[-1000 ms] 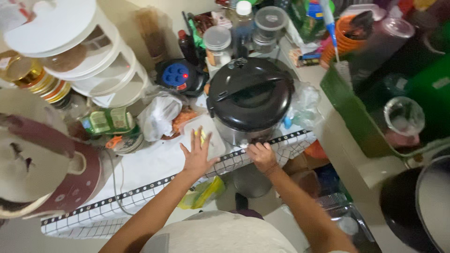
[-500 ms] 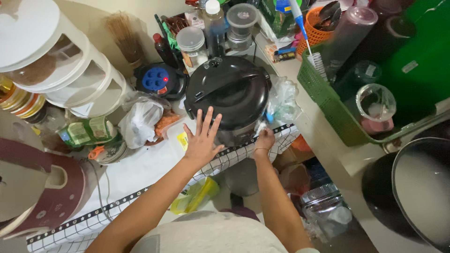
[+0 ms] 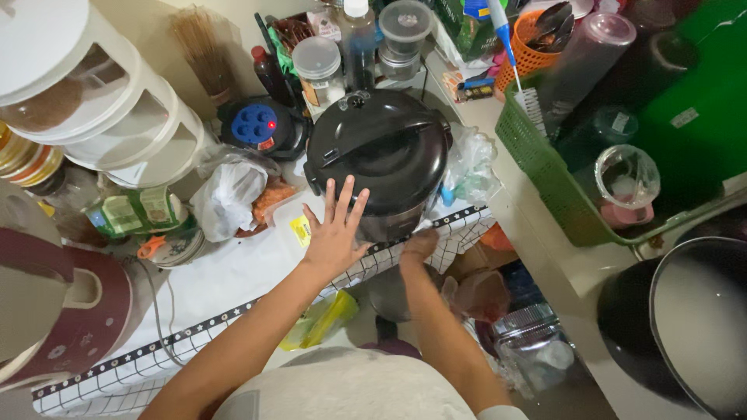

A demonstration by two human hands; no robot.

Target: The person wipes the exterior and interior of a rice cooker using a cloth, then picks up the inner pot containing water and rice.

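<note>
A black pressure cooker (image 3: 379,155) with a domed lid stands on a white counter (image 3: 226,280) edged with a grid-pattern cloth. My left hand (image 3: 333,231) is open with fingers spread, resting against the cooker's front left side. My right hand (image 3: 421,243) is lower, at the counter's front edge just below the cooker, fingers curled; what it grips is hidden.
A white stacked container (image 3: 93,101) and a maroon appliance (image 3: 70,311) stand left. Plastic bags (image 3: 229,194), jars (image 3: 317,66) and a blue-capped round device (image 3: 255,124) crowd the back. A green basket (image 3: 545,163) and a black pot (image 3: 685,327) sit right.
My left hand has lifted off the counter and moved up against the cooker with fingers spread. My right hand stays at the counter edge. The view has shifted.
</note>
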